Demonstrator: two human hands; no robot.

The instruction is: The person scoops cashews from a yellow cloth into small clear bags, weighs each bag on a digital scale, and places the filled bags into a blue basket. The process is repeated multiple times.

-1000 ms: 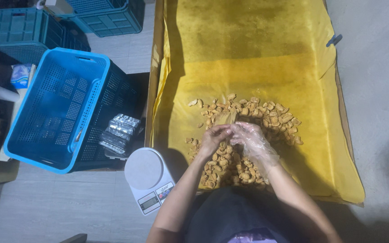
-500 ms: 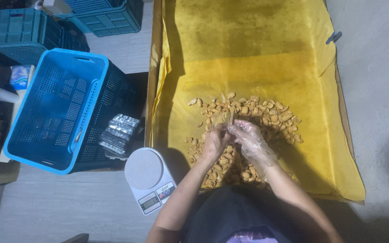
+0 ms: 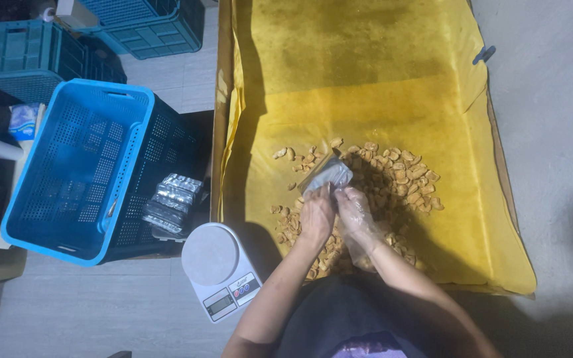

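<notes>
My left hand and my right hand, the right in a thin clear plastic glove, meet over a heap of small tan snack pieces. Together they grip a small silvery pouch that sticks up from the fingers toward the far side. The pieces lie on a yellow sheet that lines a shallow wooden tray. My forearms reach in from the bottom of the view.
A round white kitchen scale sits left of my arms. A stack of silvery pouches lies beside a large blue plastic crate. More teal crates stand at the back left. A blue clip holds the sheet's right edge.
Both hands were down among the snack pieces. Now a silvery pouch stands up between them, held above the heap.
</notes>
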